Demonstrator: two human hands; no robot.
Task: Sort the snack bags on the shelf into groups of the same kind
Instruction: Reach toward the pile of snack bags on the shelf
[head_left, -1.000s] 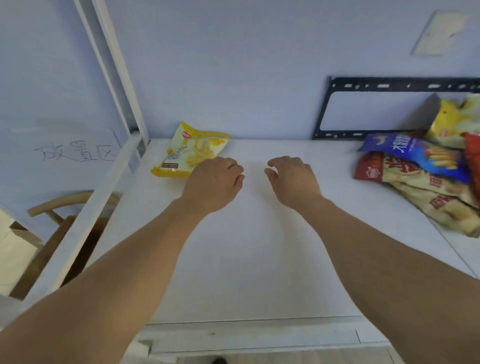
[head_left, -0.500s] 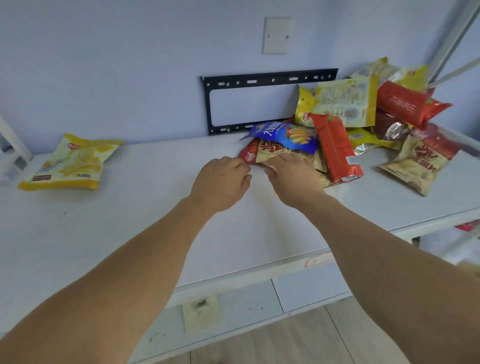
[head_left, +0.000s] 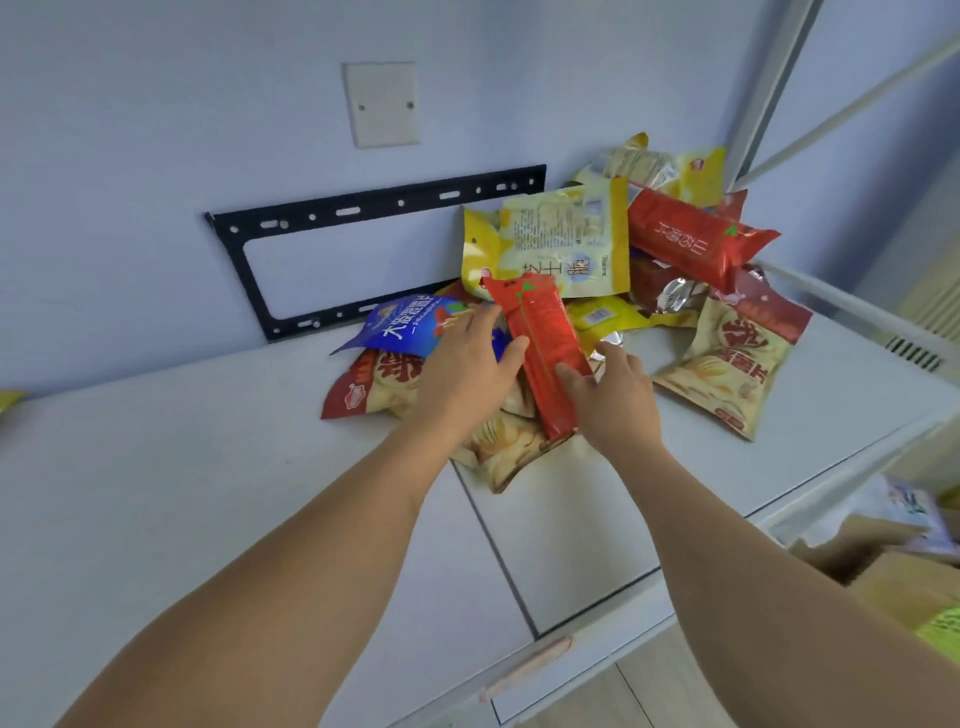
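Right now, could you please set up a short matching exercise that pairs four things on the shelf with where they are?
Things:
1. blue bag
2. long red packet
3. black bracket
4. beige and red bag

Places:
A. fixed to the wall behind the shelf
B. alone at the right edge of the pile
C. between the left hand and right hand
D. partly under the left hand, left side of the pile

Pairs: 1-D, 2-C, 3-A, 4-B
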